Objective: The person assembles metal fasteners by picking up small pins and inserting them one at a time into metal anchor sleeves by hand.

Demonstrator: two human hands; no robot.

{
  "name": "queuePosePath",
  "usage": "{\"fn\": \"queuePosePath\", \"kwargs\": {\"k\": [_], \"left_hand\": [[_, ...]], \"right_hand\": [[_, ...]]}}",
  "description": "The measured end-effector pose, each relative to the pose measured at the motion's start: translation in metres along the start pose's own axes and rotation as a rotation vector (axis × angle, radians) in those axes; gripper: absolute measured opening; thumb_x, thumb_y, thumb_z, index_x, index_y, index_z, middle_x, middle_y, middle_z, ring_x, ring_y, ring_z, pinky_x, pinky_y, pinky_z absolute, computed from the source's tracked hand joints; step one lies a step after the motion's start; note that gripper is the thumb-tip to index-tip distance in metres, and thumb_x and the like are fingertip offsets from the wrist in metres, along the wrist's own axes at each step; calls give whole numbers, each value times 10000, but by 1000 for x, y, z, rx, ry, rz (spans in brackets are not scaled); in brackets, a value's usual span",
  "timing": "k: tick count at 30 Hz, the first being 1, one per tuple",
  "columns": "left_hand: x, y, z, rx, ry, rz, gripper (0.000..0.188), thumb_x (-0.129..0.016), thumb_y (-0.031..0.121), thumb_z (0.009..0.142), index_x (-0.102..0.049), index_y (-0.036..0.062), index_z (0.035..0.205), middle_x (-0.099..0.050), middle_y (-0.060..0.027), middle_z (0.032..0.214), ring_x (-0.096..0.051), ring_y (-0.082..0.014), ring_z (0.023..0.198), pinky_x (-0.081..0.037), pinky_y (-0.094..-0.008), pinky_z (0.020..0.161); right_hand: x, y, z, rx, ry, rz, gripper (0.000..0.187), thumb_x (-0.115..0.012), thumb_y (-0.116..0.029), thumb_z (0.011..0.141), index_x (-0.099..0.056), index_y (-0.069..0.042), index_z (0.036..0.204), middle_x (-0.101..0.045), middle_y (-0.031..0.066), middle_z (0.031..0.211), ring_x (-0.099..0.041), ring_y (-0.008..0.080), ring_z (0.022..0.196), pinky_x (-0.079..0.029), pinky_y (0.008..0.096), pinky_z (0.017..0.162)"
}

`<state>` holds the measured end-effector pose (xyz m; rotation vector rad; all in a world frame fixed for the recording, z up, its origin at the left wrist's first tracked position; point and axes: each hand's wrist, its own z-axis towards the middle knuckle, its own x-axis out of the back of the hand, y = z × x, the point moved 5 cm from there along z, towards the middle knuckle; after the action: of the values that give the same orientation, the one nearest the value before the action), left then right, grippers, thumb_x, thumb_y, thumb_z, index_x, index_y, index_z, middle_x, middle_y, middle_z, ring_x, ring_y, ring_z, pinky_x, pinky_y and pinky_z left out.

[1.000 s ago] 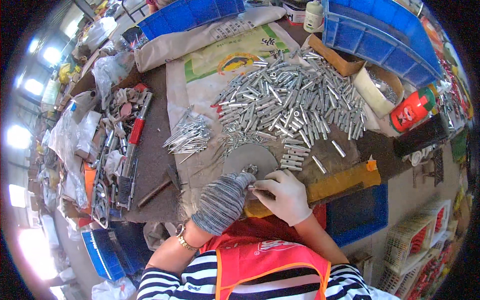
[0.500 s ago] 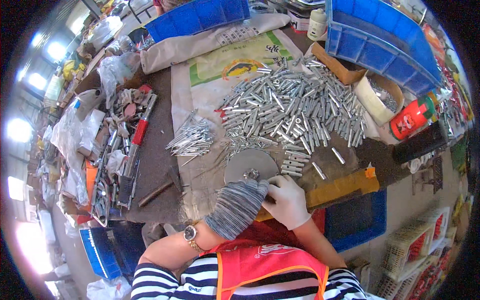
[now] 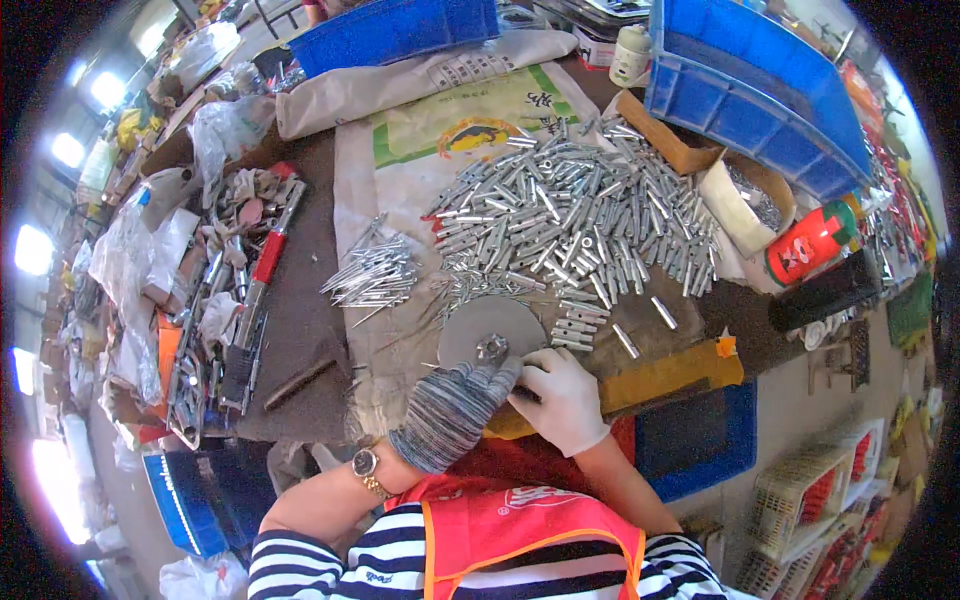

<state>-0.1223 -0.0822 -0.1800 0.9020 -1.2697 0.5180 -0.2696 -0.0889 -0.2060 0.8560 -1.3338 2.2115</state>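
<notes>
My left hand (image 3: 450, 415), in a grey striped knit glove, is bent over the near edge of a round grey disc (image 3: 485, 318). Its fingers are closed, with the tips by a small metal piece (image 3: 492, 347) at the disc's middle; what they grip is hidden. Just to the right, my right hand (image 3: 566, 398) wears a white glove. Thumb and fingers are drawn together beside the left fingertips, and anything between them is too small to make out. Beyond the disc lies a large heap of silver metal sleeves (image 3: 590, 215). Thin metal pins (image 3: 375, 275) form a smaller pile on the left.
Blue bins (image 3: 760, 110) stand at the back right, with another blue bin (image 3: 395, 38) at the back. A red-green bottle (image 3: 815, 240) lies right. A hammer (image 3: 300, 385) and a tray of tools with a red-and-black bar (image 3: 268, 260) are at left. Yellow tape (image 3: 670, 382) covers the front edge.
My left hand has shifted slightly left and toward me, showing more of its fingers. The right hand stays close beside it. The whole view has shifted a little.
</notes>
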Motion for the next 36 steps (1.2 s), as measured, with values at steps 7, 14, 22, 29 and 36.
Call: {"fn": "queuePosePath", "kwargs": {"k": [7, 14, 22, 29, 36], "left_hand": [[22, -8, -18, 23, 149, 36, 585, -650, 161, 819, -556, 97, 1393, -681, -132, 1117, -654, -304, 897, -541, -427, 744], [22, -89, -99, 402, 356, 190, 584, -722, 187, 821, -566, 84, 1374, -541, -189, 1416, -513, -370, 1278, -404, -463, 1095], [18, -144, -134, 584, 387, 299, 670, -770, 338, 805, -556, 81, 1385, -493, -189, 1467, -453, -385, 1340, -334, -507, 1138], [19, -181, -171, 504, 422, 252, 547, -771, 278, 799, -600, 68, 1275, -604, -170, 1316, -536, -356, 1249, -381, -482, 1097], [31, -154, -166, 563, 561, 72, 340, -721, 134, 864, -623, 71, 1183, -670, -176, 1135, -630, -377, 1104, -499, -456, 965]], "right_hand": [[-1, -4, -1, -28, 33, 23, 162, -798, -220, 774, -725, -155, 903, -652, 34, 915, -627, 275, 821, -541, 388, 695], [-2, -6, 2, 7, 47, -7, 189, -792, -197, 780, -737, -184, 961, -649, 30, 896, -628, 272, 817, -538, 386, 691], [-4, -12, -1, 99, -65, -107, 332, -743, -172, 815, -747, -264, 1134, -601, 48, 911, -603, 284, 809, -521, 400, 690], [-7, -14, 0, 122, -43, -109, 331, -732, -159, 817, -750, -272, 1128, -608, 46, 936, -605, 280, 819, -520, 396, 699], [-7, -14, 4, 109, -38, -92, 327, -733, -157, 828, -730, -240, 1144, -642, 35, 940, -620, 272, 830, -531, 391, 721]]}}
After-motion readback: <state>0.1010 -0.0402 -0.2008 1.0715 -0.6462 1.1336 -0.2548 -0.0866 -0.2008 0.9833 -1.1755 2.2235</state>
